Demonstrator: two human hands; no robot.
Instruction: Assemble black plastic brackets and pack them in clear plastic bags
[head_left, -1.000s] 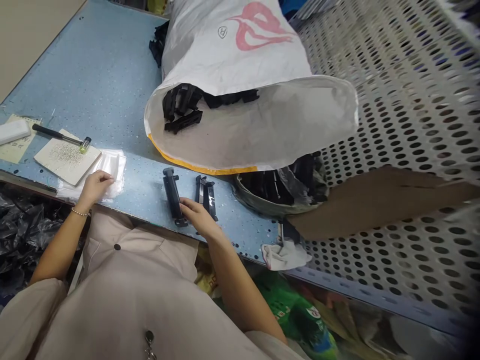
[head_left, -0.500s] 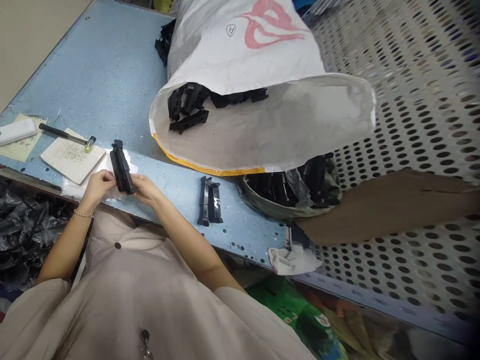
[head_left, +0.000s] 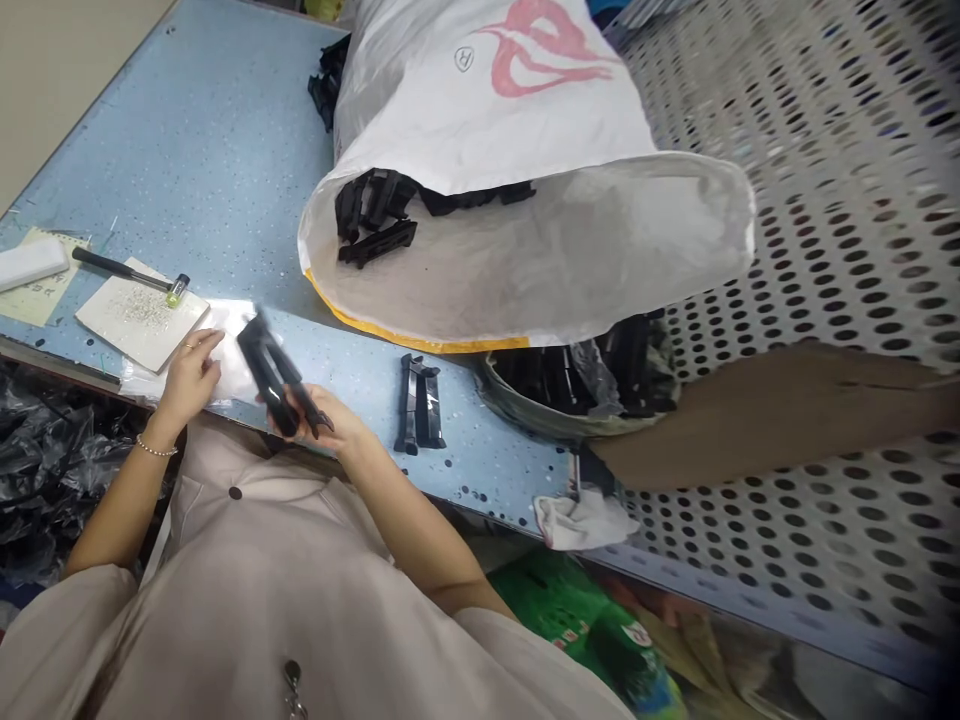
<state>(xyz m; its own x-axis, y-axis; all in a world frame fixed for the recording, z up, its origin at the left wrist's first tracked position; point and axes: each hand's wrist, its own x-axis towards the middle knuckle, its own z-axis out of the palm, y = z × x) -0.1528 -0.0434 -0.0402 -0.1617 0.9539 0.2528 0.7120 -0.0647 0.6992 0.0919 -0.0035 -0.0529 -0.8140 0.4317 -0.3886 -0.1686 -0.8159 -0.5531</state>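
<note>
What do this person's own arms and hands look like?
The sleeves are loose, beige, roughly elbow-length. The left hand is bare but for a beaded bracelet at the wrist and possibly a ring; the right hand has no glove or bracelet.

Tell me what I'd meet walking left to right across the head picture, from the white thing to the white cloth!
White thing → hammer → left hand → black parts in the right hand → two more black parts → white cloth.
</note>
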